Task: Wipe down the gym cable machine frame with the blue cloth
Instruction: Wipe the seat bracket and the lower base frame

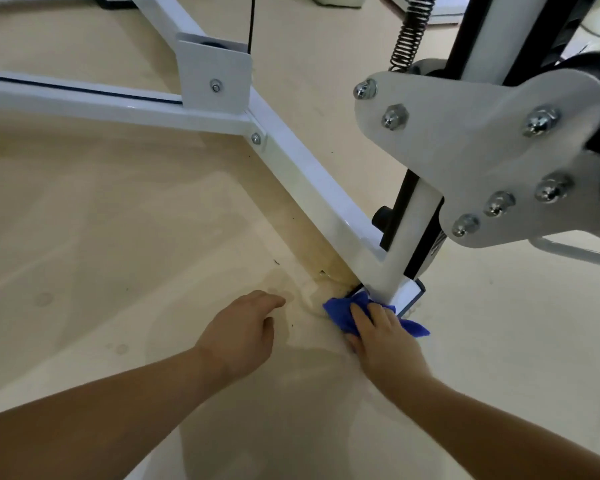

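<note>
The right hand (385,337) presses the blue cloth (343,311) with flat fingers against the foot of the white frame (312,174), low on the floor (118,220). The thumb may be tucked under; it's hard to say. The left hand (243,327) is loose and empty nearby. It would be best to work the cloth round the foot's corners, then up the upright, with even pressure.

head view, landmark: the foot of the white upright post (397,268) of the cable machine frame (312,181). the blue cloth (342,313) is bunched against the near side of this foot, pressed there by the flat fingers of the right hand (385,337). the left hand (243,327), fingers relaxed, lies over the beige floor (118,237) left of the foot, apart from the cloth. a bolted white bracket plate (482,133) stands above and right of the foot.
</note>
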A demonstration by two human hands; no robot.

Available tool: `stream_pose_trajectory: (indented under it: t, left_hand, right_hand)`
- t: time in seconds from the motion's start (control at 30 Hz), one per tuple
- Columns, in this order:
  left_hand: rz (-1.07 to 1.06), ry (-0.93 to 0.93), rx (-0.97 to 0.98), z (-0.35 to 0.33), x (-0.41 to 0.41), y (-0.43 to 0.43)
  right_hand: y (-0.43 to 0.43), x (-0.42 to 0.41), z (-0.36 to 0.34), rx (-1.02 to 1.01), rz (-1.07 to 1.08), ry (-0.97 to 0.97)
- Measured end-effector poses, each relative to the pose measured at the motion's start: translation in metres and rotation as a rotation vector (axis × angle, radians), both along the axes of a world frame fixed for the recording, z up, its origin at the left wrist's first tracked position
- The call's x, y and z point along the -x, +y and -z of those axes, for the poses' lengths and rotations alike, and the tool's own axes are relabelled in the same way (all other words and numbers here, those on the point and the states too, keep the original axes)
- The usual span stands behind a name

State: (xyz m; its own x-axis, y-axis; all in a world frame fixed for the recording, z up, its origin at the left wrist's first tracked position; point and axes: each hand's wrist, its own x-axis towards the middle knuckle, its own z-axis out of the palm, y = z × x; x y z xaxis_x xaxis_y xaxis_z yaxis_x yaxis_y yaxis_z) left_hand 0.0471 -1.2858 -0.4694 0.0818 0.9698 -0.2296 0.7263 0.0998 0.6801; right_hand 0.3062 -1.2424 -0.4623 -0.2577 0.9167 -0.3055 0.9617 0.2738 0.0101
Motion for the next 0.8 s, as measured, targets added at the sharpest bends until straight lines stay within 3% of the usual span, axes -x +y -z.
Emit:
stream_pose_trajectory:
  t: [0.1,0.2,0.33,0.4,0.5,0.57,0.7,0.8]
  left_hand:
    - [0.008,-0.021,-0.015,0.0,-0.001,-0.001]
    - [0.009,-0.029,-0.029,-0.001,0.0,-0.003]
    - [-0.04,-0.052,-0.091,-0.002,0.002,0.002]
    - [-0.058,-0.054,-0.13,-0.003,0.003,0.005]
    - [-0.026,-0.032,-0.166,-0.003,0.005,0.006]
    - [-0.01,-0.01,-0.159,-0.002,0.003,0.005]
    - [-0.011,-0.036,-0.137,-0.01,-0.011,0.01]
    - [-0.075,-0.277,-0.046,-0.024,-0.038,0.023]
  right_hand:
    - [0.001,-0.011,-0.004,-0.003,0.063,-0.137]
    - [-0.01,0.013,-0.002,0.039,0.163,-0.063]
    - [0.002,0.005,-0.023,0.092,0.003,0.007]
    - [0.013,-0.002,-0.042,-0.013,-0.178,0.032]
    - [0.02,-0.002,-0.06,-0.388,-0.523,0.016]
    - [0.028,0.003,-0.067,-0.525,-0.615,-0.052]
    - [0.044,0.003,-0.066,-0.482,-0.593,-0.154]
    - [0.026,0.012,-0.065,-0.426,-0.444,0.113]
